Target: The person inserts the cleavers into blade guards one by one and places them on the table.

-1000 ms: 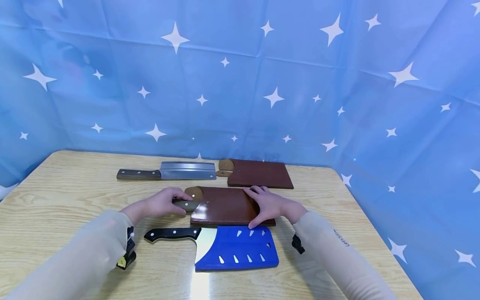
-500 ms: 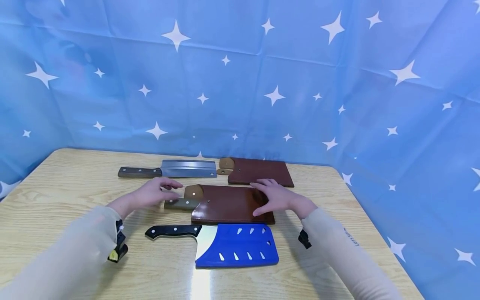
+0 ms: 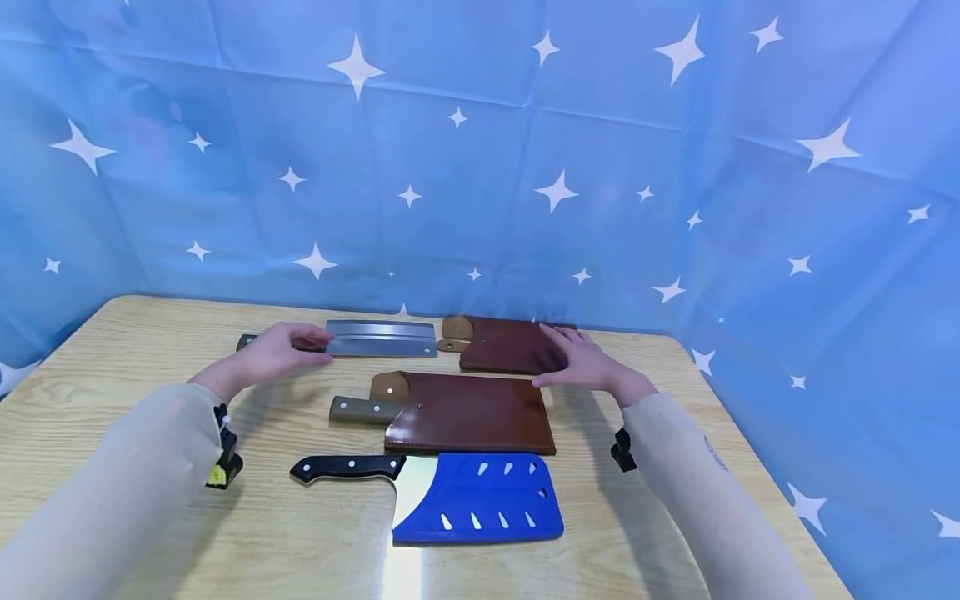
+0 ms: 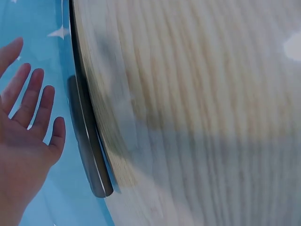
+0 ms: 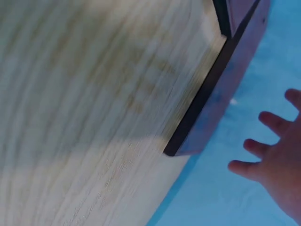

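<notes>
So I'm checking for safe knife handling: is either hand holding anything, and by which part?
Nothing is held. The left hand hovers open over the bare cleaver's handle; the right hand hovers open by the far brown sheath.

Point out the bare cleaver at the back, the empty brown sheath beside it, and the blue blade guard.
bare cleaver (image 3: 382,339), head view, on the middle of its steel blade.
empty brown sheath (image 3: 506,348), head view, on its flat leather face.
blue blade guard (image 3: 487,500), head view, on its middle between the slot rows.

no legible text, small print on the right sleeve (image 3: 715,454) too blurred to read
</notes>
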